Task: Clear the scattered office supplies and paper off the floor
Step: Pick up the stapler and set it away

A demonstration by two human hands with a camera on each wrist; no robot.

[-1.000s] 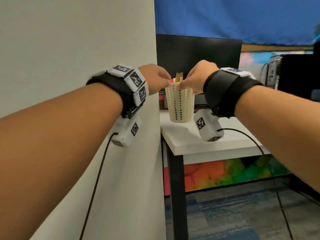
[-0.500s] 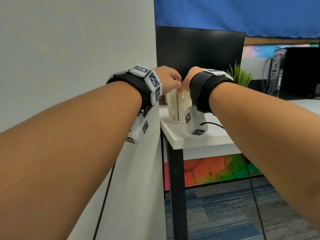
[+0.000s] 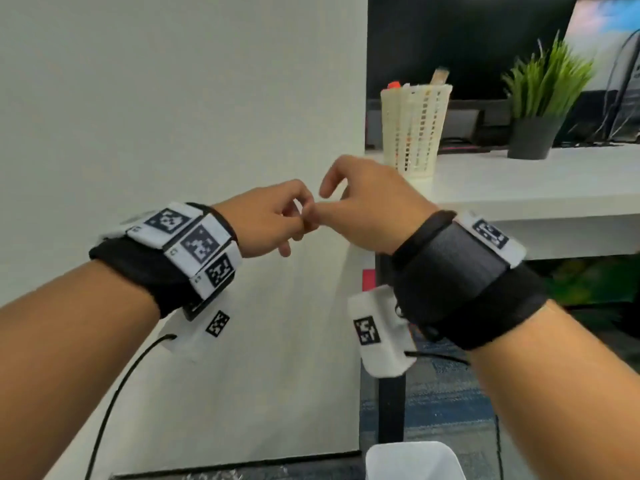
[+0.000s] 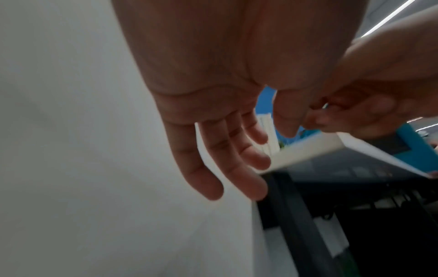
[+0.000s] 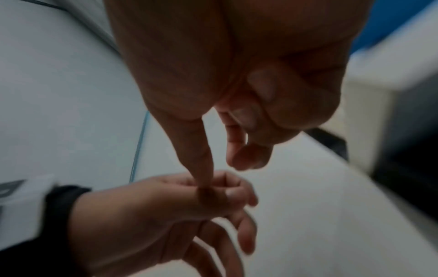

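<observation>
Meeting at mid-frame in the head view, the left hand (image 3: 273, 220) and the right hand (image 3: 367, 206) touch at the fingertips, in front of the pale partition wall (image 3: 173, 116) that fills the left of the picture. Neither appears to hold anything. The left thumb and forefinger curl loosely against a finger of the right hand, while the other left fingers (image 4: 227, 161) hang nearly straight in the left wrist view. Whether some very small item is pinched between the hands I cannot tell — the contact spot is blurred in every view.

The white mesh pen cup (image 3: 414, 133) stands upright near the corner of the white desk (image 3: 536, 188), upper right of centre, with an orange-tipped item (image 3: 394, 85) and a tan stick-like one (image 3: 440, 76) poking above its rim. It looks settled, so the sensible step is probably to separate the hands, look down and check the floor for what remains.

Only the head view shows the cup, the potted plant (image 3: 540, 98) beside it, the dark monitor (image 3: 467, 39) behind, and a white bin rim (image 3: 412, 455) at the bottom edge. The right wrist view alone shows one right finger (image 5: 196, 150) stretched down onto the left knuckles, its neighbours curled. No floor clutter is visible anywhere — only a narrow strip of carpet (image 3: 440, 403).
</observation>
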